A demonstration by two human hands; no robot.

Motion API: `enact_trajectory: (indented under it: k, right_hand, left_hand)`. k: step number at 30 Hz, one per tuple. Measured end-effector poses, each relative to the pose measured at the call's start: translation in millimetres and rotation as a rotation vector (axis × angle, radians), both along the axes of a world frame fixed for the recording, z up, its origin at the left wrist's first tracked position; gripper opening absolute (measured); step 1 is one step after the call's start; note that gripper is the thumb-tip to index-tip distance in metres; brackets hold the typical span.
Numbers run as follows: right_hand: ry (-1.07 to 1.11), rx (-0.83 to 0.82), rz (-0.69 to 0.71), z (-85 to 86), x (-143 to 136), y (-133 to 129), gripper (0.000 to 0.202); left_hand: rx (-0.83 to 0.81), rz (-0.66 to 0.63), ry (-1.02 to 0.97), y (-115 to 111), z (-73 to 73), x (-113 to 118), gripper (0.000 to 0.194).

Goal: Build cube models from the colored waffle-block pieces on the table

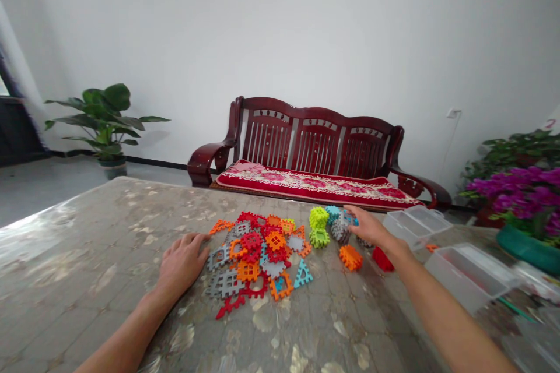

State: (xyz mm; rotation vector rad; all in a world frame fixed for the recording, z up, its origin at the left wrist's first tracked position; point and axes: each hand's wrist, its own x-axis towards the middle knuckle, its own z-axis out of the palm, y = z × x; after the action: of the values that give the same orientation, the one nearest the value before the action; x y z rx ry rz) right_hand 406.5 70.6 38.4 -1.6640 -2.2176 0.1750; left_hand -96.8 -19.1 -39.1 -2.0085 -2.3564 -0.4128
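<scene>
My left hand (184,257) rests palm down on the table, its fingers loosely extended, just left of a loose pile of interlocking plastic building pieces (248,271). These are red, orange, grey and blue; some are square with window grids, others triangular. My right hand (366,226) has its fingers around a blue interlocking block (351,218), which they partly hide. Beside that hand stand grey blocks (340,229) and a second blue block (333,213). Lime-green blocks (319,227) are stacked to their left. An orange block (350,257) and a red block (383,259) lie nearer me.
Two clear plastic boxes (466,271) stand at the right of the patterned table (109,280), near a purple flower pot (527,247) and a green stick (516,310). Beyond the table's far edge is a dark red wooden bench (317,134). A potted plant (107,122) stands left.
</scene>
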Motion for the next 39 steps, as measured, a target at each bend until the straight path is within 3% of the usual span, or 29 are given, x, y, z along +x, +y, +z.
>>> enact_trajectory:
  k: [13,23,27,32,35,39]
  right_hand:
    - [-0.093,-0.079,0.092,-6.6,6,17,0.079]
    - [-0.28,-0.163,0.01,-6.5,-3,21,0.087]
    - [-0.3,-0.12,0.022,0.7,-8,14,0.086]
    - [-0.177,-0.001,0.094,3.2,-51,-9,0.063]
    - [-0.15,-0.031,0.167,-7.6,-96,-29,0.046]
    - [-0.228,-0.051,0.193,-24.6,-143,-51,0.04]
  left_hand:
    - [-0.001,-0.015,0.035,3,-5.2,-4,0.045]
    - [0.006,-0.004,0.024,3,-7.1,-4,0.042]
    - [-0.012,-0.003,0.027,2,-3.4,-2,0.043]
    - [-0.025,0.0,0.022,2,-1.8,-1,0.044]
    - [-0.007,0.001,0.016,2,-2.5,-1,0.043]
    - [0.01,-0.001,-0.004,1,-2.4,0,0.042]
